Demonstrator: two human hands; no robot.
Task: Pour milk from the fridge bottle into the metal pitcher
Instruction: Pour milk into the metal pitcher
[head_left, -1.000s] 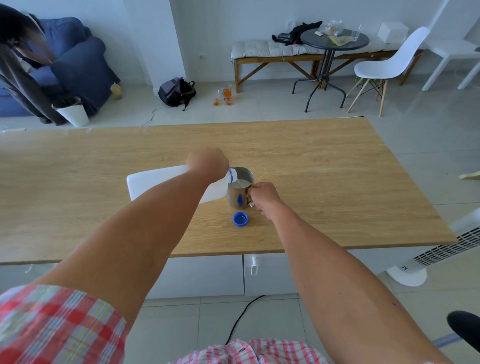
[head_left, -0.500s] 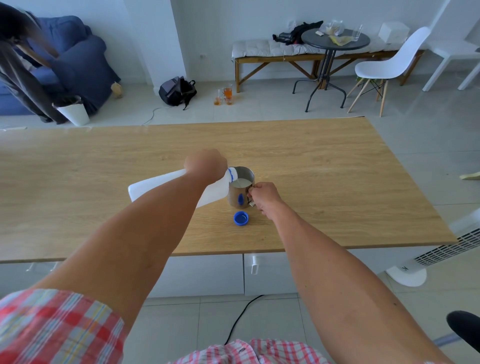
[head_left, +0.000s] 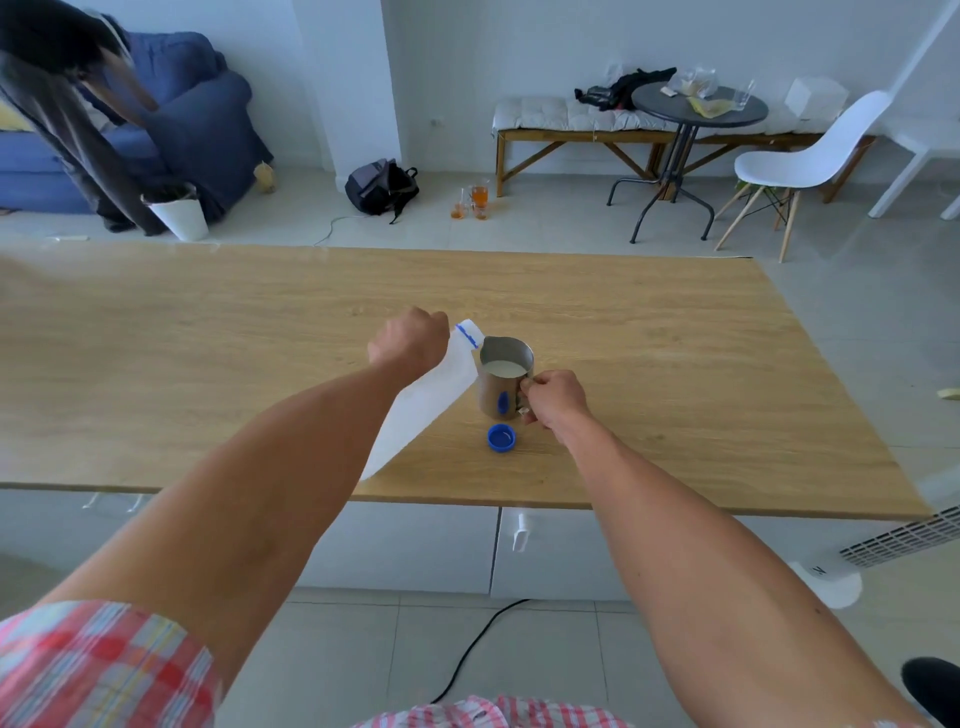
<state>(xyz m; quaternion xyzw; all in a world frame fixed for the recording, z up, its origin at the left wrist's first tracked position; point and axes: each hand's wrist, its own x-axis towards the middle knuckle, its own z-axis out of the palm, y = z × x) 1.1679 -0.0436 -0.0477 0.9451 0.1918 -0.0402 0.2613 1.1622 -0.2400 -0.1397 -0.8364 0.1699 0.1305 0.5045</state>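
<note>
A metal pitcher stands on the wooden table, with white milk showing inside it. My right hand grips its handle on the right side. My left hand holds a white plastic milk bottle near its neck. The bottle is tilted with its blue-ringed mouth up, just left of the pitcher's rim, and its base low toward me. A blue cap lies on the table just in front of the pitcher.
A person in dark clothes bends over by a blue sofa at the far left. Beyond the table are a backpack, glasses on the floor, a bench, a round table and a white chair. A white fan stands at the right.
The bottle has swung from nearly level, mouth over the pitcher, to mouth up and base down toward me. My right hand has stayed on the pitcher's handle.
</note>
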